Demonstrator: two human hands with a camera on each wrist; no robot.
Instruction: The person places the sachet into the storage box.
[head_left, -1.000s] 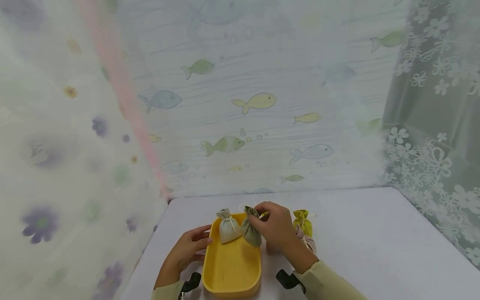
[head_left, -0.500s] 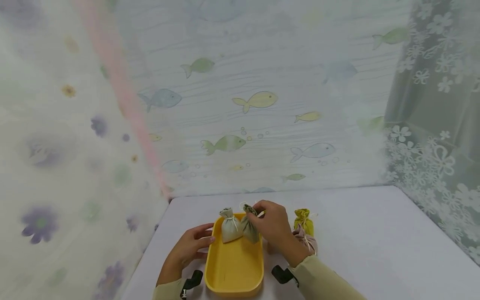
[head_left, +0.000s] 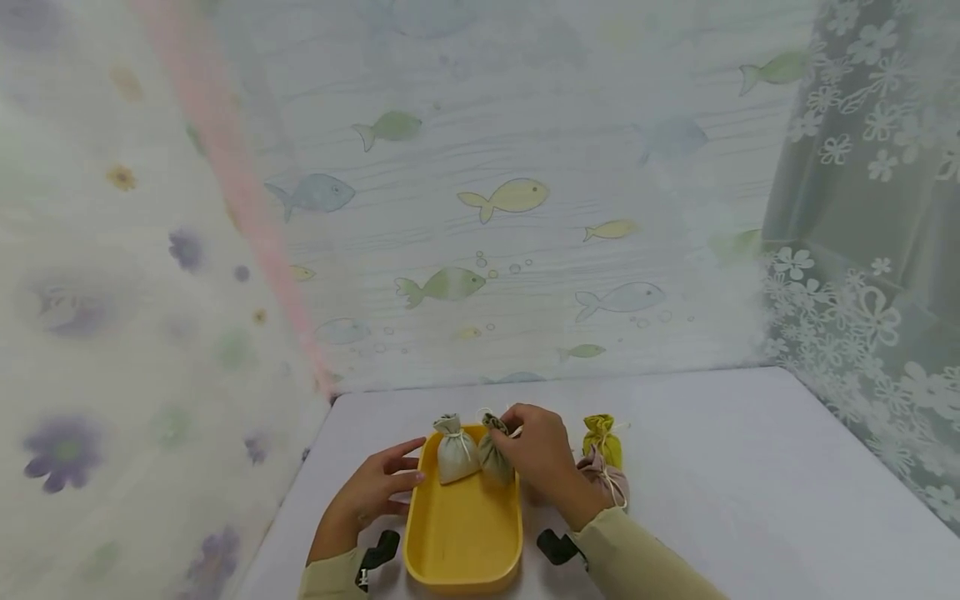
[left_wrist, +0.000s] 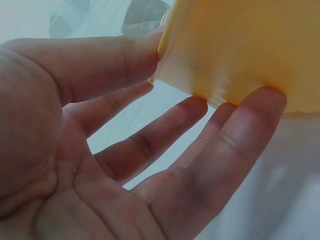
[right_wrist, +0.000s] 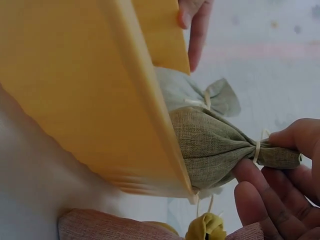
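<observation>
My right hand point(head_left: 538, 446) pinches the tied neck of an olive-green drawstring pouch point(right_wrist: 212, 147) between thumb and fingers. That pouch sits inside the far right end of a yellow tray point(head_left: 463, 542), leaning by the wall. Beside it in the tray stands a pale grey-white pouch point(head_left: 457, 457), tied with a light cord. On the tray's left side, my left hand point(head_left: 378, 490) touches the wall with outstretched fingertips point(left_wrist: 267, 102), its thumb at the rim. In the left wrist view the tray point(left_wrist: 250, 50) fills the upper right.
Right of the tray, a mustard-yellow pouch point(head_left: 602, 437) and a dusty-pink pouch point(head_left: 600, 473) lie on the white table point(head_left: 720, 475). The right forearm passes close to them. A fish-patterned curtain point(head_left: 510, 275) hangs behind the table.
The olive-green pouch has gone slightly lower and left into the tray, with the right hand still on its neck. The left hand keeps its place at the tray's side.
</observation>
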